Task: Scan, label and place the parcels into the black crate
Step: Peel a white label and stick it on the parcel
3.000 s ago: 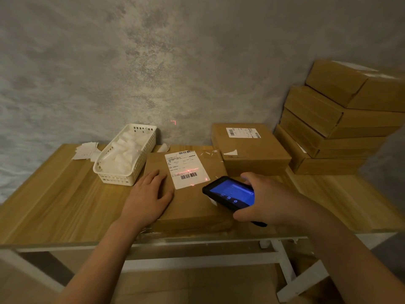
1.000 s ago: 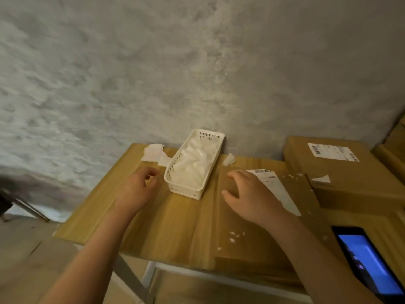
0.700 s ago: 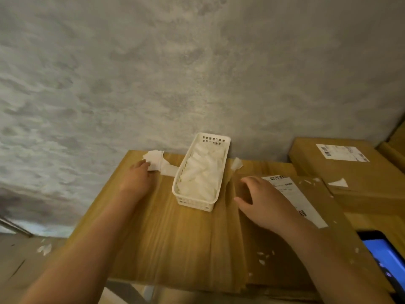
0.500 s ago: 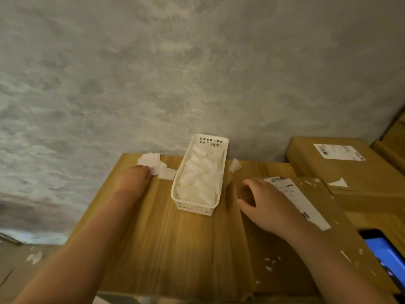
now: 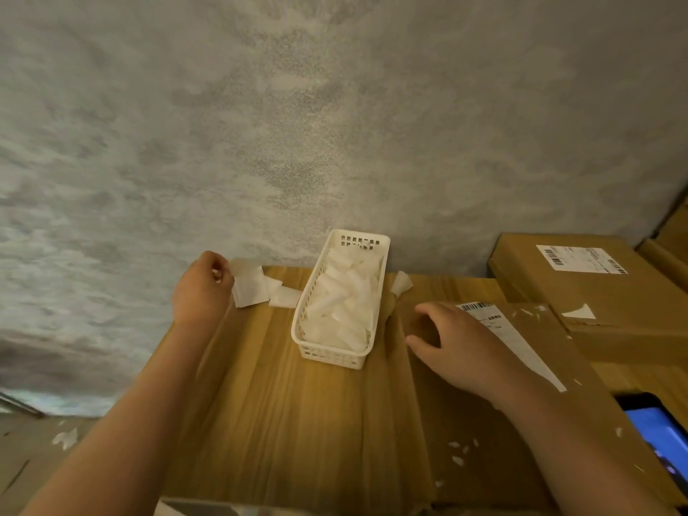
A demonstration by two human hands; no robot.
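A flat brown parcel (image 5: 528, 433) with a white shipping label (image 5: 510, 337) lies on the wooden table (image 5: 298, 422). My right hand (image 5: 458, 348) rests on the parcel's far left corner, fingers spread. At the table's far left corner my left hand (image 5: 203, 288) pinches the edge of a white label sheet from a small stack of labels (image 5: 257, 288). The handheld scanner (image 5: 662, 441), its screen lit blue, lies at the bottom right on the parcel's right side. The black crate is out of view.
A white plastic basket (image 5: 309, 329) of peeled paper strips stands between my hands. A second labelled parcel (image 5: 580, 292) lies at the back right, with more boxes (image 5: 670, 251) at the frame's right edge. Paper scraps dot the parcel and the floor.
Three seconds ago my right hand held the scanner over the parcel; it now lies on the table. My left hand reached to the label stack and has curled onto a sheet.
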